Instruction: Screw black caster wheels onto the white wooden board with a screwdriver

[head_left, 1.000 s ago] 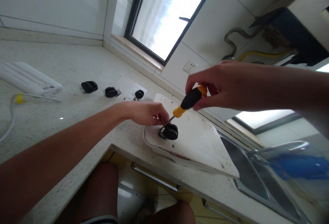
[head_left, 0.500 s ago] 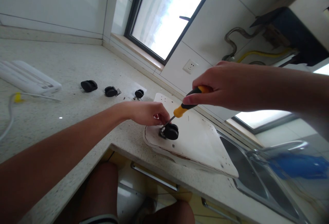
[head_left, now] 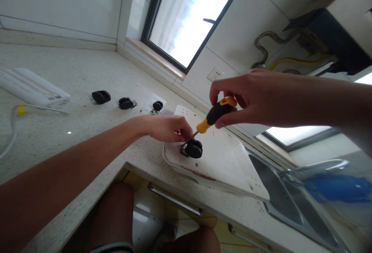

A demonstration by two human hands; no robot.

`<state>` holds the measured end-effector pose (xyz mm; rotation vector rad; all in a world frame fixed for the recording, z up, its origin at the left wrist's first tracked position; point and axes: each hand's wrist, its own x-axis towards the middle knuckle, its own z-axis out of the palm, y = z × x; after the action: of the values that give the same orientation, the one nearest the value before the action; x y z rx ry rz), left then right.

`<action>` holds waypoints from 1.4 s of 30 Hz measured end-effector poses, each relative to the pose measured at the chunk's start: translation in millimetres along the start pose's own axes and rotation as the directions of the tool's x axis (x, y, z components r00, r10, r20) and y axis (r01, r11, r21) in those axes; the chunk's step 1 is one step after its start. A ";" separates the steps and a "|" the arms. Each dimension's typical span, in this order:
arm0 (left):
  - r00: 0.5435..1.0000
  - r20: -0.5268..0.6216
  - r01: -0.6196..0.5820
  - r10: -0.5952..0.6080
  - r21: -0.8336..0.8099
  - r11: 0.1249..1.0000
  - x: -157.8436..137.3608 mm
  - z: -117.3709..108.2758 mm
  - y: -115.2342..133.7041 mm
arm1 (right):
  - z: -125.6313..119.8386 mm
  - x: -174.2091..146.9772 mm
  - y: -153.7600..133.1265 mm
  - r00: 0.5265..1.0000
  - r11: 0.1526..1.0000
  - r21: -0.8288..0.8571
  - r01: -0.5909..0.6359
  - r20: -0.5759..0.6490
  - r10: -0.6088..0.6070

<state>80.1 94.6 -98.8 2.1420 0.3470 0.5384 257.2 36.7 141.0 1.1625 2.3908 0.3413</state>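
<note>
My right hand (head_left: 242, 98) is around the yellow-and-black handle of a screwdriver (head_left: 218, 110), its thumb against the handle and its fingers loosely curled. The shaft slants down to the metal mounting plate of a black caster wheel (head_left: 194, 149), which stands on a white board (head_left: 223, 160). My left hand (head_left: 171, 128) is closed, its fingertips pinching by the caster, close to the shaft. The fingertips and the screwdriver's tip are partly hidden. Fine holes dot the board's corners.
Three loose casters lie on the speckled counter (head_left: 95, 140), the nearest caster (head_left: 157, 105) beside small screws. At left are a white power bank (head_left: 35, 86) and a cable (head_left: 13, 129). A sink (head_left: 279, 187) with a faucet (head_left: 316, 166) lies right of the board.
My right hand's fingers have loosened and lifted off the handle's upper side, and the handle has turned. The left hand, caster and board have stayed in place.
</note>
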 end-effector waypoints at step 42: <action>0.965 -0.145 0.232 -0.218 0.094 0.968 7.1 10.2 39.3 | -1.2 9.9 -39.9 0.925 0.937 0.102 0.335 -0.224 -0.306</action>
<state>93.3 67.8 -70.3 2.1401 0.7012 0.5424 224.2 20.0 122.8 0.7984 2.7708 0.1955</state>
